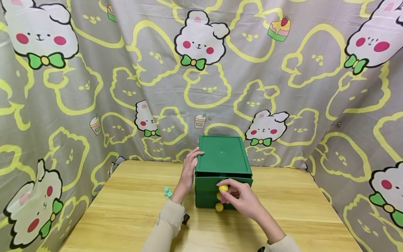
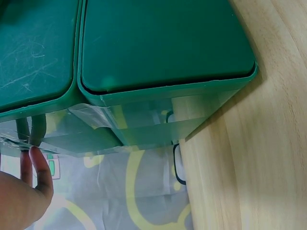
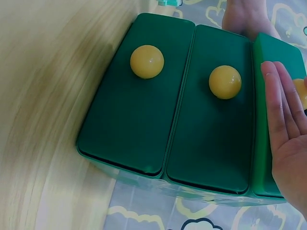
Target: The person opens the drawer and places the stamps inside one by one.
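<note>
A green box (image 1: 220, 154) with three stacked drawers stands on the table, each drawer with a round yellow knob. My right hand (image 1: 244, 199) pinches the top knob (image 1: 223, 188) between thumb and fingers. The top drawer (image 1: 206, 182) sticks out a little, leaving a dark gap under the box's top. Below it, the middle knob (image 3: 224, 82) and bottom knob (image 3: 147, 61) sit on drawers that are flush with the frame. With its fingers extended, my left hand (image 1: 188, 171) rests against the box's left side, fingertips at the top edge.
Small mint-green pieces (image 1: 167, 191) lie on the wooden table (image 1: 126, 210) left of the box. Behind the table and along its sides hangs a grey curtain (image 1: 170, 94) with rabbit prints, close to the back of the box.
</note>
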{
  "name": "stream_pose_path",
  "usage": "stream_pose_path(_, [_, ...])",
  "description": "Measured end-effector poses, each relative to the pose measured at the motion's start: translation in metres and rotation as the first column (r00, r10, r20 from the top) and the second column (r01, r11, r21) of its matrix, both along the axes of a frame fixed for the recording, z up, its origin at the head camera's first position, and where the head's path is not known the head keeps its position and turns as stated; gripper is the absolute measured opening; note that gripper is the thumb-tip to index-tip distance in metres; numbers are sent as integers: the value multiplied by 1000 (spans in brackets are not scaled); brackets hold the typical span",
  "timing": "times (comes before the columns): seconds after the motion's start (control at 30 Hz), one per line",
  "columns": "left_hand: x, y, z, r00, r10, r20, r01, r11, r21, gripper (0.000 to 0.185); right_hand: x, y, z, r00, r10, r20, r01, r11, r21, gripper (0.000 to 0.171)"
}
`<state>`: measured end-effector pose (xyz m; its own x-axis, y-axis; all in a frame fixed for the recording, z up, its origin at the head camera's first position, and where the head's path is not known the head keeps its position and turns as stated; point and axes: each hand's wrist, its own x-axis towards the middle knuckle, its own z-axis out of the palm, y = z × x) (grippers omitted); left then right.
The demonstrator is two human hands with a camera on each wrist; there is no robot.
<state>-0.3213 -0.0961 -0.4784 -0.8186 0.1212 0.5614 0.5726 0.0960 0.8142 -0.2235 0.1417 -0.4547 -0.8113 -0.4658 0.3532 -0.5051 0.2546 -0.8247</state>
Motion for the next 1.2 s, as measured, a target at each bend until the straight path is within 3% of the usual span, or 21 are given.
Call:
stream_pose_path(0.67, [2,-2,-3,999,35,-2,-35,997,-64,39,-4,-1,-2,1000,-7,15,7,1000,-10,26])
stream_pose_path(1.2, [0,-2,-4,999,35,-34,-37,998,-56,38,-8,-1,-2,1000,-8,26,8,1000,-17,27])
